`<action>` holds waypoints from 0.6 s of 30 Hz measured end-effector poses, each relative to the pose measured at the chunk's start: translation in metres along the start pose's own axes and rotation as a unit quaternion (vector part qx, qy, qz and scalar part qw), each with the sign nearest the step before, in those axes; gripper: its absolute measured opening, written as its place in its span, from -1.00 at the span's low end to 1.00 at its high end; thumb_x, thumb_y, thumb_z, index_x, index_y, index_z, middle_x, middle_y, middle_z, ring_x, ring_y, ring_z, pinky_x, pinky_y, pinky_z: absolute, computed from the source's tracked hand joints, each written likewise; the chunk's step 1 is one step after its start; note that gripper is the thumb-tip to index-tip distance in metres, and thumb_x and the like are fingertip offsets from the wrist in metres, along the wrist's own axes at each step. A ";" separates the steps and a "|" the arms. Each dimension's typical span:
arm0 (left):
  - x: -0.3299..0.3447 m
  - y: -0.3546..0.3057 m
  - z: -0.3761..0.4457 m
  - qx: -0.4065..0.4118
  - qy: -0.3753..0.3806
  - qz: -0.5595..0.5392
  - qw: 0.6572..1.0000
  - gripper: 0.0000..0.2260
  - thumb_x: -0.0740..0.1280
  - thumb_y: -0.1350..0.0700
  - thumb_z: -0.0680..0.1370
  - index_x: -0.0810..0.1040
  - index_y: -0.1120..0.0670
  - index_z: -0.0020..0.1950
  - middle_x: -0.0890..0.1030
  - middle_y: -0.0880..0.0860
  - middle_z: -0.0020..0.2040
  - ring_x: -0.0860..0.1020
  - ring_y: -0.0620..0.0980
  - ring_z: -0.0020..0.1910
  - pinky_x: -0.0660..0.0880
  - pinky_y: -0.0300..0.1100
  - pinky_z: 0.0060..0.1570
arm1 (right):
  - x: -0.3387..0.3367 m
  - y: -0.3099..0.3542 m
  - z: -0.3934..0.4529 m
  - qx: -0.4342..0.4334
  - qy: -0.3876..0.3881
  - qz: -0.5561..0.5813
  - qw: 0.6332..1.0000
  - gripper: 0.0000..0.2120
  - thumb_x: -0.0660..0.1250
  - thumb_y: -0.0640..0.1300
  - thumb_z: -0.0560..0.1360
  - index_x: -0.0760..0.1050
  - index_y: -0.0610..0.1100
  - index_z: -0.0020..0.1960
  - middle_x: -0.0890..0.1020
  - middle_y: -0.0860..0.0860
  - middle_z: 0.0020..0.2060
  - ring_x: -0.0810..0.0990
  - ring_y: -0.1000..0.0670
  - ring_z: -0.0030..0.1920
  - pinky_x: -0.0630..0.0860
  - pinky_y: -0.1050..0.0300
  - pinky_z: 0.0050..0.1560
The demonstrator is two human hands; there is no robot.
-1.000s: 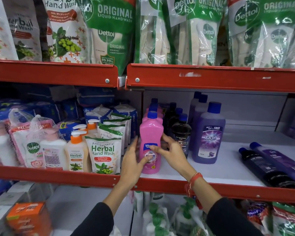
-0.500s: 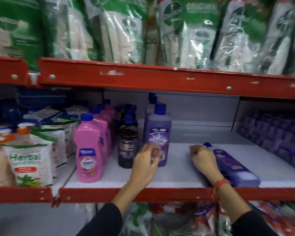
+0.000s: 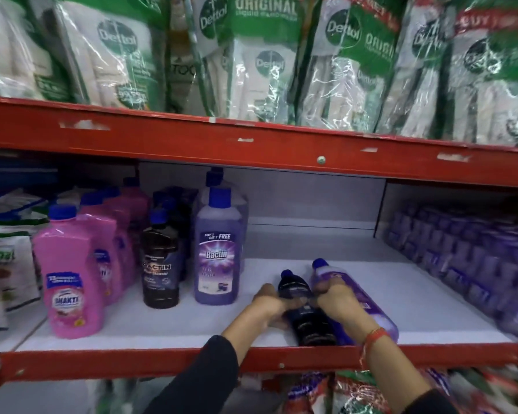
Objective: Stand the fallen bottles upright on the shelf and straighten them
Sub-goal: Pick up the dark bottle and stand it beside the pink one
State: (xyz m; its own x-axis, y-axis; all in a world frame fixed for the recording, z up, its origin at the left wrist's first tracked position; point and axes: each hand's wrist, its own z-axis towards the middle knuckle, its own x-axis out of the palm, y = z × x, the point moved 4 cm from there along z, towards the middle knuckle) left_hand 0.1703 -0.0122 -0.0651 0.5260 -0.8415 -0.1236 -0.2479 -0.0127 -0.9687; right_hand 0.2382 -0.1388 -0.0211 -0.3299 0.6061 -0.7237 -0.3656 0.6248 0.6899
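Observation:
Two bottles lie on their sides on the white shelf, caps pointing to the back. The dark bottle lies left of the purple bottle, and the two touch. My left hand grips the dark bottle from its left side. My right hand rests over both, fingers curled on the purple bottle's neck. To the left, a purple Bactin bottle, a dark bottle and a pink bottle stand upright in rows.
The red front rail edges the shelf, and a red upper shelf beam hangs low above it. Wrapped purple packs fill the right compartment. Pouches sit at far left, green handwash packs above.
The view swung right. My left hand left the upright bottles and moved right onto the fallen dark bottle. My right hand shifted up to the purple bottle's neck.

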 end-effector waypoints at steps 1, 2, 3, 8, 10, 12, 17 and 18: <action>-0.002 0.001 -0.003 0.007 -0.005 -0.008 1.000 -0.48 0.57 0.09 0.33 0.51 0.33 0.14 0.64 0.30 0.09 0.65 0.23 0.04 0.63 0.08 -0.02 | 0.002 0.000 -0.001 0.004 0.003 0.036 0.999 -0.80 0.40 -0.32 0.45 0.63 -0.24 0.08 0.66 -0.21 0.05 0.62 -0.20 0.14 0.51 0.08 0.08; -0.004 0.001 -0.006 0.018 -0.007 -0.020 1.000 -0.53 0.57 0.10 0.33 0.54 0.32 0.11 0.66 0.30 0.07 0.65 0.23 0.03 0.62 0.10 0.03 | 0.005 0.000 -0.001 0.011 0.007 0.082 0.997 -0.70 0.42 -0.31 0.45 0.59 -0.27 0.18 0.65 -0.19 0.13 0.61 -0.20 0.18 0.51 0.09 0.10; -0.006 -0.001 -0.010 0.035 -0.010 -0.028 0.999 -0.58 0.57 0.10 0.33 0.57 0.29 0.06 0.67 0.27 0.05 0.66 0.20 0.01 0.61 0.07 0.04 | 0.006 -0.001 -0.001 0.016 0.013 0.129 0.991 -0.59 0.44 -0.30 0.45 0.52 -0.28 0.29 0.62 -0.17 0.19 0.59 -0.19 0.21 0.50 0.09 0.13; -0.034 -0.025 -0.043 0.176 -0.041 0.009 0.984 -0.60 0.53 0.19 0.37 0.55 0.16 0.18 0.64 0.14 -0.02 0.63 0.11 -0.04 0.60 -0.01 0.05 | 0.009 0.018 -0.014 -0.033 0.059 0.332 0.941 -0.48 0.37 -0.43 0.48 0.38 -0.26 0.41 0.63 -0.18 0.09 0.62 -0.20 0.10 0.61 -0.08 0.04; -0.058 -0.027 -0.060 0.215 -0.068 0.009 0.974 -0.49 0.52 0.26 0.36 0.49 0.12 0.28 0.59 0.11 -0.02 0.61 0.12 -0.02 0.59 0.05 0.09 | 0.017 0.034 -0.024 -0.071 0.047 0.374 0.923 -0.43 0.40 -0.43 0.46 0.38 -0.20 0.42 0.62 -0.18 0.13 0.63 -0.16 0.10 0.63 -0.02 -0.06; -0.086 -0.025 -0.075 0.249 -0.089 -0.020 0.964 -0.41 0.51 0.33 0.34 0.45 0.11 0.34 0.59 0.08 -0.02 0.62 0.02 -0.06 0.61 -0.02 0.03 | 0.031 0.055 -0.035 -0.116 0.034 0.377 0.918 -0.42 0.45 -0.37 0.44 0.41 -0.12 0.41 0.63 -0.12 0.14 0.66 -0.07 0.07 0.65 0.06 -0.08; -0.168 -0.009 -0.107 0.302 -0.167 -0.039 0.938 -0.41 0.50 0.36 0.33 0.44 -0.06 0.25 0.61 -0.07 0.00 0.64 -0.24 -0.16 0.62 -0.26 -0.14 | 0.082 0.115 -0.056 -0.211 0.042 0.391 0.895 -0.44 0.51 -0.32 0.39 0.49 -0.05 0.33 0.67 -0.04 0.04 0.69 -0.02 0.01 0.67 0.08 -0.08; -0.183 -0.005 -0.111 0.308 -0.181 -0.041 0.933 -0.42 0.50 0.36 0.33 0.45 -0.06 0.24 0.62 -0.05 0.03 0.65 -0.23 -0.14 0.63 -0.24 -0.11 | 0.093 0.125 -0.059 -0.226 0.041 0.387 0.893 -0.45 0.52 -0.31 0.38 0.50 -0.02 0.31 0.67 -0.04 0.03 0.68 0.01 0.00 0.66 0.14 -0.10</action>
State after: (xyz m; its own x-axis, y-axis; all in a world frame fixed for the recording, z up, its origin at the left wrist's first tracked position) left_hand -0.0153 0.0814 -0.0141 0.7910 -0.6118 -0.0006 0.2606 0.3379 -0.9044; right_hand 0.1103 -0.0339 -0.0031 -0.6920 0.7205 -0.0444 -0.3081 -0.2393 0.9208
